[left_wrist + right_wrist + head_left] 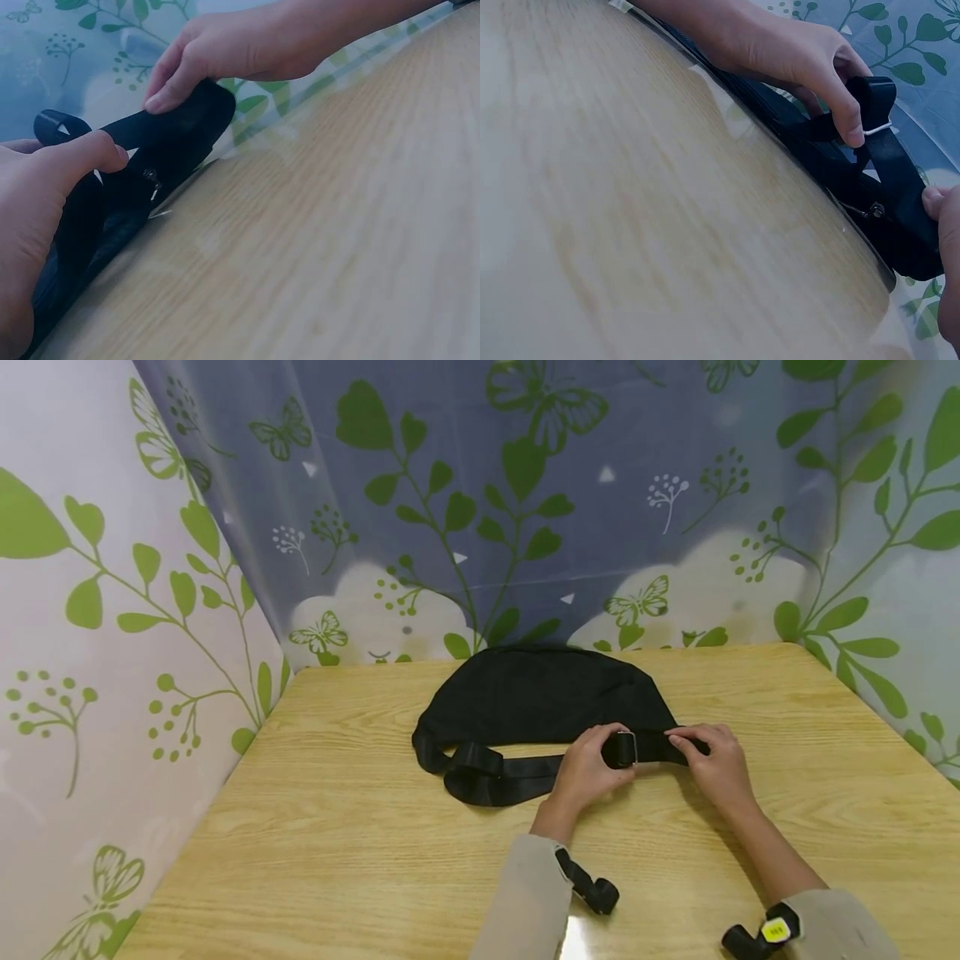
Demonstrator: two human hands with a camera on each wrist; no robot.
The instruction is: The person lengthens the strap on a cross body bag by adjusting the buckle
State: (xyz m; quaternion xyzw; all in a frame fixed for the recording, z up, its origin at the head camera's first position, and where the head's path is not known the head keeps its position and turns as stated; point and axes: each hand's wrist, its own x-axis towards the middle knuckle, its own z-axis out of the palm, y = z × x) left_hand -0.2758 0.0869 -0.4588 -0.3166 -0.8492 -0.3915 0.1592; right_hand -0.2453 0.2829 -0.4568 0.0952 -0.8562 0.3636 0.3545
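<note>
A black waist bag (532, 693) lies on the table with its flat side facing up. Its black strap (517, 768) runs along the near edge, looped and folded over at the left end. My left hand (588, 770) holds the strap beside a metal slider buckle (635, 748), thumb and fingers around the webbing. To its right, my right hand (716, 768) pinches the strap between thumb and fingers, close to the bag's right corner. The right wrist view shows the strap stretched between both hands, with a zipper pull (876, 211) below it on the bag.
The wooden table (337, 860) extends around the bag. A blue curtain (450, 485) with green leaves and butterflies hangs behind it, and patterned white walls (97, 652) stand at the sides. Black wrist straps (592, 887) sit on both sleeves.
</note>
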